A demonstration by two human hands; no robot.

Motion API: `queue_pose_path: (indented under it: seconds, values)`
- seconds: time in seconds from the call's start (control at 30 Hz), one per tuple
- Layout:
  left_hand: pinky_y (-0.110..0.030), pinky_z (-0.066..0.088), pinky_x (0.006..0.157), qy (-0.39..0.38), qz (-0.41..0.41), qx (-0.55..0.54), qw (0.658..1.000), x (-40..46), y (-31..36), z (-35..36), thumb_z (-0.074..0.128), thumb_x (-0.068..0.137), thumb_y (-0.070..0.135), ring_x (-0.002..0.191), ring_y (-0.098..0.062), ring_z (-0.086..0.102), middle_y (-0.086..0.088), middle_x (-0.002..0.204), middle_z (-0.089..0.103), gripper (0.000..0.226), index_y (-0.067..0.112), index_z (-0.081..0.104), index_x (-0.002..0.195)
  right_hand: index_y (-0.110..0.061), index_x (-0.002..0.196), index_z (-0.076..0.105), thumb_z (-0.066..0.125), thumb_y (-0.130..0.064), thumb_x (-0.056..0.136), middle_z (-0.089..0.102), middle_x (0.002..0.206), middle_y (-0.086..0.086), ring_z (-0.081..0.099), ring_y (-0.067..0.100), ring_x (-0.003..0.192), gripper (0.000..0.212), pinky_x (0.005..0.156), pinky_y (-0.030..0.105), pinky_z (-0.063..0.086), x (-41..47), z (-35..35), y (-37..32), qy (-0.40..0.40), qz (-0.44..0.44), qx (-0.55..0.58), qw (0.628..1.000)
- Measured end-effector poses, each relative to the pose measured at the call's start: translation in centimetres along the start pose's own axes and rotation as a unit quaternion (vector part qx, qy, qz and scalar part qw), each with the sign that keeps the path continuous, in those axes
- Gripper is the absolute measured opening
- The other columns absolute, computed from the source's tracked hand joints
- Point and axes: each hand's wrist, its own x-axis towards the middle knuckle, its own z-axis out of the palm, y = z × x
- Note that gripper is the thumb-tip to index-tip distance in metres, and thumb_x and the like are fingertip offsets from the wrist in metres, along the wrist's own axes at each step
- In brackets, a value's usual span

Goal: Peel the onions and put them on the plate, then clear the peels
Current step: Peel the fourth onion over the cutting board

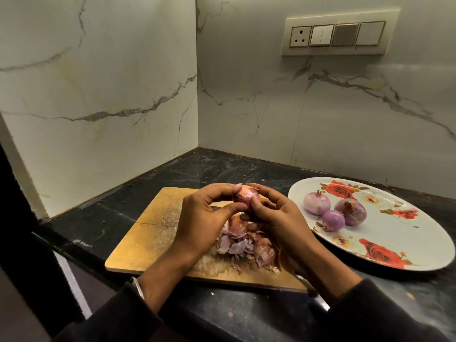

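Both hands, left hand (197,218) and right hand (276,215), grip an onion (244,196) mid-frame above peels (244,245); three peeled onions (333,213) on plate (394,233), right.

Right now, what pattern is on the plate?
Red roses on white, on the plate; clearest in the head view.

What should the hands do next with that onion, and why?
Probably pull off more skin: the reddish, papery-skinned onion gripped by the left hand and right hand looks unpeeled, unlike the three peeled purple onions on the rose-patterned white plate.

Skin-on onion (245,196); three peeled, plated.
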Motion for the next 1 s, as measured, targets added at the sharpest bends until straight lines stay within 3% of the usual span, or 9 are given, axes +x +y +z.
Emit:
queue_pose_path:
  seconds: [0.1,0.2,0.33,0.43,0.57,0.7,0.87,1.0]
  values:
    - [-0.02,0.058,0.083,0.009,-0.009,-0.005,1.0,-0.1,-0.1,-0.1,0.082,0.075,0.011,0.098,-0.001,0.07,0.009,0.101,0.076,0.03,0.016,0.076,0.105,-0.02,0.125,0.066,0.072,-0.02,0.085,0.076,0.106,0.012,0.076,0.028,0.093,0.041,0.072,0.033,0.061,-0.1,0.1,0.0,-0.001,-0.017,-0.01,1.0]
    - [-0.025,0.06,0.081,0.011,-0.024,-0.031,0.999,-0.1,-0.1,-0.1,0.082,0.075,0.011,0.095,-0.005,0.073,0.006,0.098,0.076,0.025,0.014,0.074,0.099,-0.02,0.121,0.065,0.069,-0.016,0.09,0.077,0.103,0.01,0.076,0.028,0.094,0.032,0.069,0.03,0.06,-0.2,0.0,-0.1,-0.012,-0.017,-0.002,1.0]
    - [-0.028,0.062,0.076,-0.002,-0.055,-0.06,0.997,0.0,0.3,0.0,0.079,0.068,0.025,0.091,-0.006,0.074,0.009,0.095,0.075,0.03,0.018,0.068,0.095,-0.019,0.123,0.065,0.07,-0.023,0.086,0.077,0.103,0.009,0.076,0.028,0.095,0.038,0.071,0.031,0.06,-0.2,-0.3,-0.2,-0.013,-0.014,-0.015,1.0]
    - [-0.03,0.062,0.073,-0.007,-0.055,-0.012,0.998,0.2,-0.1,-0.1,0.08,0.066,0.032,0.089,-0.006,0.07,0.009,0.094,0.072,0.029,0.023,0.068,0.091,-0.018,0.126,0.064,0.067,-0.029,0.085,0.077,0.107,0.009,0.075,0.027,0.097,0.043,0.076,0.034,0.06,-0.2,-0.5,-0.4,-0.021,-0.001,-0.03,0.999]
    - [-0.029,0.06,0.073,-0.014,-0.051,0.008,0.999,0.2,-0.4,0.0,0.083,0.073,0.018,0.082,-0.006,0.068,0.012,0.084,0.07,0.018,0.021,0.069,0.085,-0.016,0.128,0.064,0.065,-0.024,0.092,0.076,0.11,0.009,0.075,0.028,0.099,0.036,0.078,0.035,0.061,-0.1,-0.6,-0.4,-0.025,0.015,-0.021,0.999]
    - [-0.021,0.056,0.07,-0.014,-0.001,0.016,1.0,0.1,-0.1,0.0,0.078,0.08,0.018,0.087,-0.008,0.065,0.008,0.086,0.067,0.014,0.018,0.066,0.087,-0.015,0.125,0.063,0.066,-0.025,0.09,0.077,0.107,0.011,0.075,0.029,0.098,0.037,0.075,0.034,0.061,0.0,-0.4,-0.5,-0.024,0.021,0.002,0.999]
    - [-0.034,0.061,0.066,-0.004,-0.02,-0.008,1.0,0.2,-0.1,-0.1,0.074,0.085,0.015,0.088,-0.009,0.066,0.011,0.088,0.065,0.012,0.019,0.063,0.09,-0.013,0.125,0.063,0.065,-0.03,0.084,0.073,0.112,0.019,0.075,0.033,0.097,0.044,0.07,0.032,0.063,0.0,-0.4,-1.1,-0.026,0.047,0.062,0.997]
    - [-0.036,0.062,0.069,-0.012,-0.045,-0.036,0.998,0.2,-0.1,-0.2,0.072,0.088,0.007,0.083,-0.012,0.068,0.008,0.085,0.068,0.016,0.02,0.063,0.089,-0.013,0.122,0.067,0.063,-0.029,0.085,0.074,0.113,0.016,0.074,0.03,0.103,0.041,0.08,0.035,0.063,0.0,-0.3,-1.2,-0.033,0.05,0.081,0.995]
